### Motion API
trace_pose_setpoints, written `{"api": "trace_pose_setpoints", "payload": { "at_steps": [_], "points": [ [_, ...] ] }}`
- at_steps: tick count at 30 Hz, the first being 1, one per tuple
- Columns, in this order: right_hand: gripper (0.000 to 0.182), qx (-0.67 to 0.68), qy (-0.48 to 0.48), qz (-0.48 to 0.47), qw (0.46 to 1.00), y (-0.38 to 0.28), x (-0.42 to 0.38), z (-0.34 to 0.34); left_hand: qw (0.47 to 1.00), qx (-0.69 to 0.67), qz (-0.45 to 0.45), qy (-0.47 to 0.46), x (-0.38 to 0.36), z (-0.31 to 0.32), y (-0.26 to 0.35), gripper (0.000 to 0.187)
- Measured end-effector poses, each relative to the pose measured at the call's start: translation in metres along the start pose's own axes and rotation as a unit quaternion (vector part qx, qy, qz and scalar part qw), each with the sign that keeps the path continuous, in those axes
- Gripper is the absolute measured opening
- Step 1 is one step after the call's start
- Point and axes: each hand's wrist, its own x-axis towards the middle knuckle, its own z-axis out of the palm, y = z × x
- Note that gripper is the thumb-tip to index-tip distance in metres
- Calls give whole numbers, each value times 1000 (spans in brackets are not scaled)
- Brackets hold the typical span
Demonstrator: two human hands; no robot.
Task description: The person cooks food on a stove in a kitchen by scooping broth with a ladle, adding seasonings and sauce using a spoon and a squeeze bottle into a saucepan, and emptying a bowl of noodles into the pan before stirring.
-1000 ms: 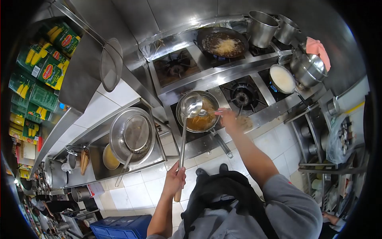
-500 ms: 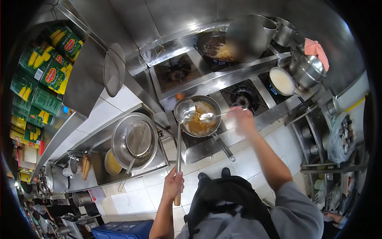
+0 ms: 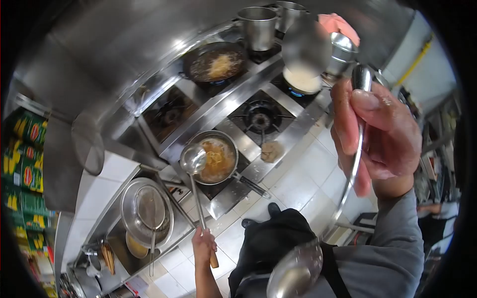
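Observation:
My left hand (image 3: 203, 246) is closed round the wooden-ended handle of a long ladle (image 3: 193, 159), whose bowl is over the left side of a pan of brown liquid with pale strands (image 3: 216, 161). Close to the camera on the right, my right hand (image 3: 375, 131) pinches the handle of a metal spoon (image 3: 297, 270). The spoon's bowl hangs low, near my chest, with something pale and shiny in it. Below the pan's right side, its handle (image 3: 254, 187) points toward me.
A dark wok (image 3: 214, 63) with frothing food and a pan of white liquid (image 3: 301, 82) sit over blue flames. An unlit burner (image 3: 261, 118) lies between. Tall steel pots (image 3: 257, 30) stand behind. At left, a steel bowl with a strainer (image 3: 149, 207) sits in the sink.
My right hand has lifted the spoon from the pan up close to the camera. The view has turned toward the right. My left hand still holds the ladle at the pan.

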Motion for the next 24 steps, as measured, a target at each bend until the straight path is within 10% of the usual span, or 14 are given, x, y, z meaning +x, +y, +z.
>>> {"api": "trace_pose_setpoints", "payload": {
  "at_steps": [15, 24],
  "points": [
    [44, 21, -97, -129, 987, -47, -41, -24, 989, 109, 94, -40, 16, 12, 18, 15],
    [44, -217, 129, 141, 957, 105, -68, -159, 990, 129, 29, 41, 6, 5, -8, 25]
  ]
}}
